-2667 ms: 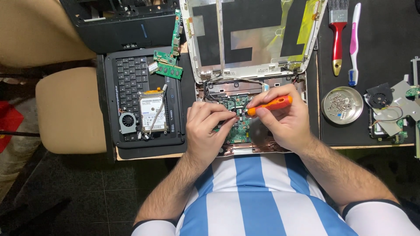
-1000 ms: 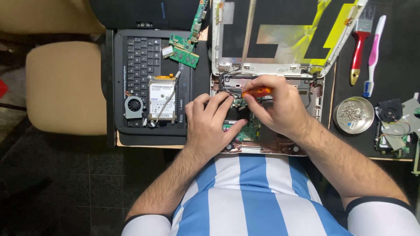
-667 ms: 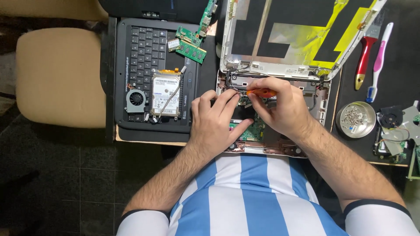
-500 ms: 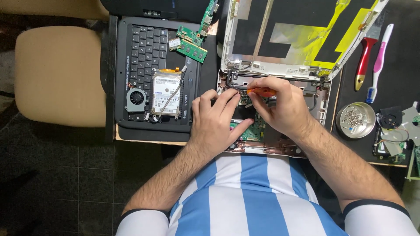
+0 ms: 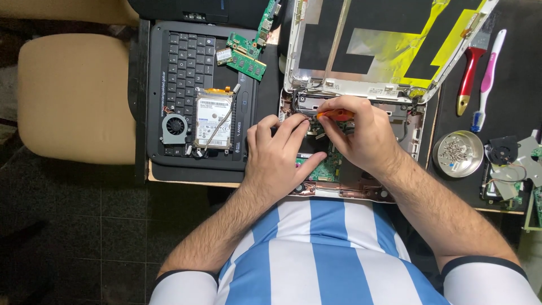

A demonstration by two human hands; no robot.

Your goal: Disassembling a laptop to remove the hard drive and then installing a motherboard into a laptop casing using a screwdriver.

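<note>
Carefully, the right hand [image 5: 361, 133], closed around the orange-handled screwdriver [image 5: 334, 114], should keep it upright while the left hand [image 5: 279, 155], fingers spread and holding nothing, steadies the opened laptop base [image 5: 361, 189].

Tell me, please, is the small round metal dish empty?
No: the round metal dish holds a heap of small screws.

Both bare forearms reach forward from the lower edge and angle toward each other. The left hand [image 5: 279, 155] lies palm down, fingers spread and stretched forward, thumb pointing right. The right hand [image 5: 355, 135] sits just beside it, knuckles up, fingers curled in a pinching grip, wrist bent slightly inward.
</note>
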